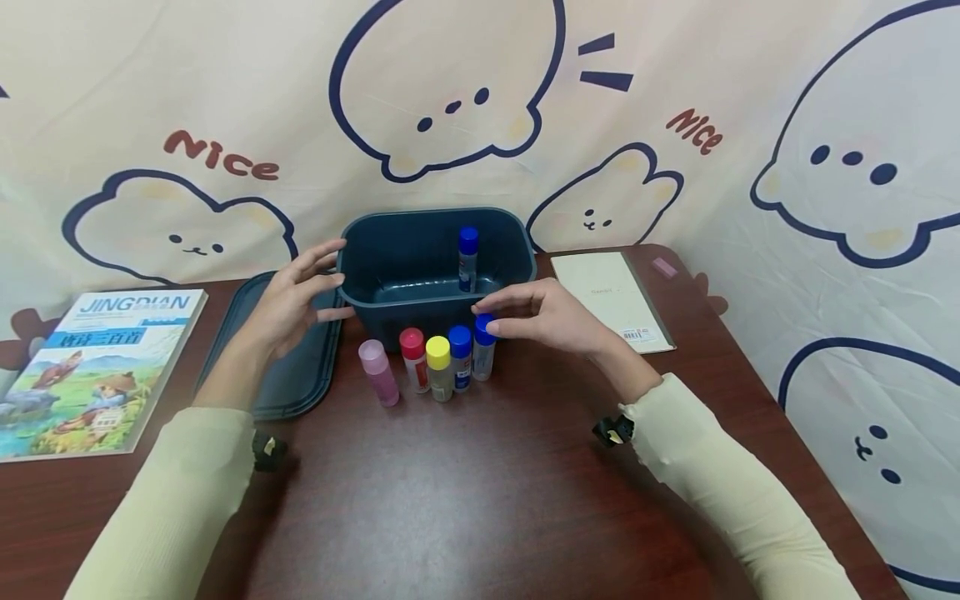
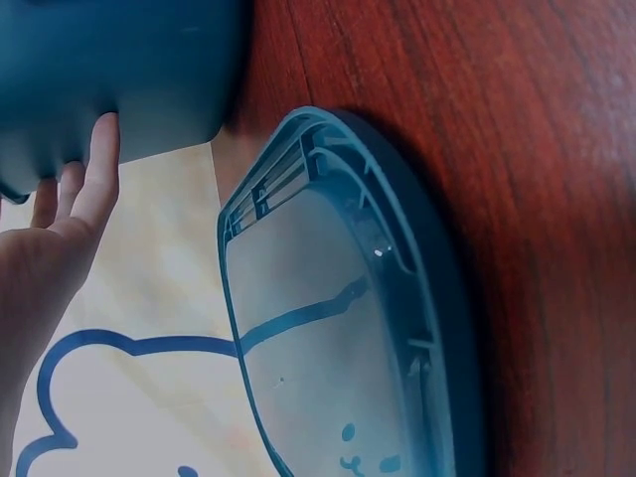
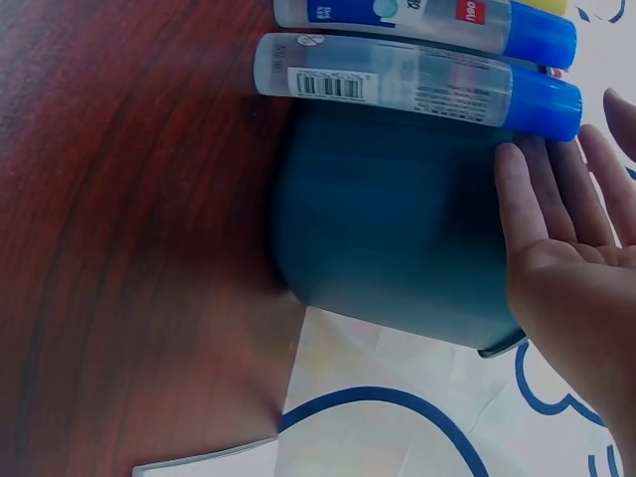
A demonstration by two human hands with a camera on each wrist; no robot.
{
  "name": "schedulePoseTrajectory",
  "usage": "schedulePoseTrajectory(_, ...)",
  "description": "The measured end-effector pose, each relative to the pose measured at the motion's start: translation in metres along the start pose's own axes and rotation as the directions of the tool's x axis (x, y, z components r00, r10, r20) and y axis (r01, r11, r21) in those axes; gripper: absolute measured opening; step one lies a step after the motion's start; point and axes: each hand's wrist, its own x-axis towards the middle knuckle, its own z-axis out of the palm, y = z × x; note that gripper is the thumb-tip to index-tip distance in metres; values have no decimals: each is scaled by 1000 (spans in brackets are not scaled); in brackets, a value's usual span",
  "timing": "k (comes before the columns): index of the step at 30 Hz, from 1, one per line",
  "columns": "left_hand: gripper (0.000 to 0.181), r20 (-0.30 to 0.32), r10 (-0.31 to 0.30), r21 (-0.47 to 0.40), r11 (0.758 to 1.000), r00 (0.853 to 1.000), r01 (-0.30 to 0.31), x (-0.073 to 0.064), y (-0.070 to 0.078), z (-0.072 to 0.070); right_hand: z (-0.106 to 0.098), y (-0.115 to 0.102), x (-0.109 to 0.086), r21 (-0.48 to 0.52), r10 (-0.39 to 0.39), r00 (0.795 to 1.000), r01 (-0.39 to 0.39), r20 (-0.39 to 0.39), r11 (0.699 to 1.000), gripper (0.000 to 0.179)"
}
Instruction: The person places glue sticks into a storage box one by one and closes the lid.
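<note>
My left hand [image 1: 288,304] rests its extended fingertips against the left side of a dark teal plastic bin [image 1: 437,315]. Along the bin's front stand several clear glue bottles: a pink one [image 1: 385,385], one with a red cap [image 1: 412,343], one with a yellow cap [image 1: 438,354], and two with blue caps. My right hand [image 1: 551,317] is at the cap of the rightmost blue-capped glue bottle [image 3: 397,81], thumb and fingers spread around it. A gap shows between thumb and cap in the right wrist view. Inside the bin, another blue-capped glue bottle [image 1: 468,258] stands upright.
The bin's teal lid [image 1: 315,383] lies left of the bin. Farther left is a colourful book [image 1: 97,367]. A pale notebook [image 1: 611,296] lies to the right, with a small pink piece [image 1: 664,267] beyond it. A printed cloth [image 1: 450,50] hangs behind the table.
</note>
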Motion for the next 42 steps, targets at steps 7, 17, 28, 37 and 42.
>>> schedulePoseTrajectory(7,55,-2,0,-2,1000,1000,0,0,1,0,4,5,1,-15,18,1000,-18,23,1000,35)
schedulePoseTrajectory(17,55,0,-2,0,1000,1000,2,1,0,2,7,12,0,8,22,999,-22,26,1000,33)
schedulePoseTrajectory(28,55,-6,-5,-5,1000,1000,5,1,0,-1,9,9,0,-63,1,1000,-2,-9,998,31)
schedulePoseTrajectory(37,55,1,0,-3,1000,1000,0,0,0,0,5,8,0,-59,-4,1000,3,-13,998,29)
schedulePoseTrajectory(42,55,-4,-3,4,1000,1000,3,0,0,0,2,3,-2,-73,13,1000,-14,-15,997,29)
